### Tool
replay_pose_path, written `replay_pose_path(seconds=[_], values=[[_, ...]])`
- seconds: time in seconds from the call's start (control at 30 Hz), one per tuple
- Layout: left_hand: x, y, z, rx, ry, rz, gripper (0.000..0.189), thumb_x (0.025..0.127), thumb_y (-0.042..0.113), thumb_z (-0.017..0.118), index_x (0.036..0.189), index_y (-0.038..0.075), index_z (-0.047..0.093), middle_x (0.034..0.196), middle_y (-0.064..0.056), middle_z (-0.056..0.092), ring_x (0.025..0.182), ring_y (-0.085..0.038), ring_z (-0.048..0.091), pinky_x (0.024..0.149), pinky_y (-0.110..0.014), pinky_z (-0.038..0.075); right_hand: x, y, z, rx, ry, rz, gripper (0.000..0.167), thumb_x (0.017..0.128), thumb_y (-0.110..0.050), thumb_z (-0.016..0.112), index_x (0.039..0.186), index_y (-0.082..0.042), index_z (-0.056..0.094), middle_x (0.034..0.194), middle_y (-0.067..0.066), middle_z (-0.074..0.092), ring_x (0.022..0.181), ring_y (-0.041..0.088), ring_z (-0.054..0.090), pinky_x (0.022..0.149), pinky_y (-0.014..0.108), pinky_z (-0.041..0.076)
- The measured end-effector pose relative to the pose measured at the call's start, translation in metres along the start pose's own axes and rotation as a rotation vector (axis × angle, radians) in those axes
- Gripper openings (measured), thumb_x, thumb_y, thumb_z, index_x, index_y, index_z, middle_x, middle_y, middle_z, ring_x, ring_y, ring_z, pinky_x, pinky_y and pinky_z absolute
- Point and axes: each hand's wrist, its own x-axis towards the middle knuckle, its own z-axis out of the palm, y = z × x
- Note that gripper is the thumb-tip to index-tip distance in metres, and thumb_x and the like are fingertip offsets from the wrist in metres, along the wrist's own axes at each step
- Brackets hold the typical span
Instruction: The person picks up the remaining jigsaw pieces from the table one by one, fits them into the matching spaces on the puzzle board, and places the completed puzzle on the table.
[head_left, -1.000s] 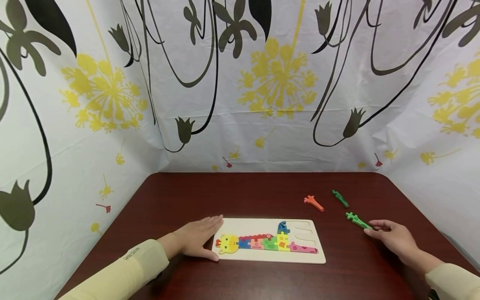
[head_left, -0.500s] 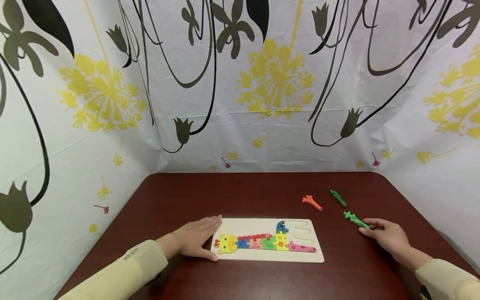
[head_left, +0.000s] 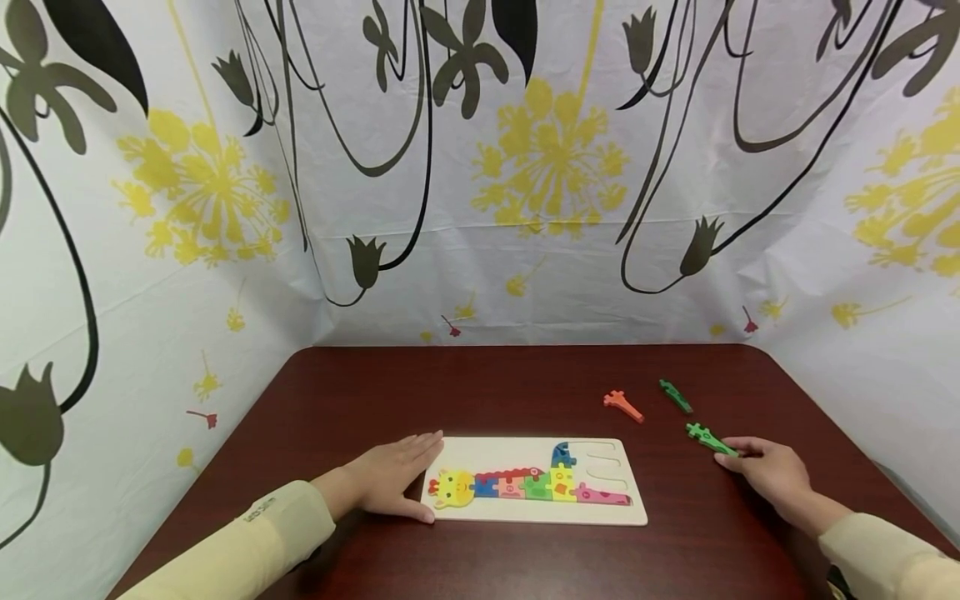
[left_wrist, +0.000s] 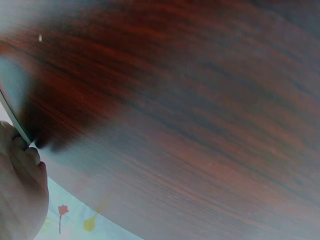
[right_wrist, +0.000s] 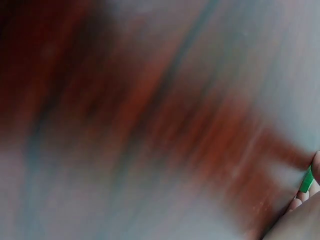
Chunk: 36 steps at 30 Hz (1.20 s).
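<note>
In the head view a pale giraffe puzzle board lies on the table. It holds a yellow head, several coloured body pieces and a pink leg piece; three leg-shaped outlines on its right side hold no piece. My left hand rests on the board's left edge with fingers extended, and a corner of the board shows beside them in the left wrist view. My right hand pinches the near end of a light green puzzle piece, a bit of which also shows in the right wrist view.
Beyond the right hand lie a dark green puzzle piece and an orange puzzle piece. The dark red wooden table meets a flower-printed cloth at its back and sides.
The right hand has edged slightly left, its fingers further along the light green piece. The head view has shifted a little. My left hand and the board stay in place.
</note>
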Motion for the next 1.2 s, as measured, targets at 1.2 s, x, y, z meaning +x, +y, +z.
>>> replay_pose_path(seconds=[1.2], values=[[0.0011, -0.0017, 0.0017, -0.002, -0.007, -0.015, 0.110, 0.079, 0.085, 0.037, 0.157, 0.011, 0.016, 0.162, -0.004, 0.013, 0.146, -0.019, 0.015, 0.115, -0.040, 0.023, -0.0019, -0.0045, 0.0040, 0.008, 0.063, -0.002, 0.049, 0.094, -0.033, 0.065, 0.121, 0.008, 0.061, 0.123, 0.032, 0.055, 0.109, 0.048, 0.049, 0.079, 0.051, 0.046]])
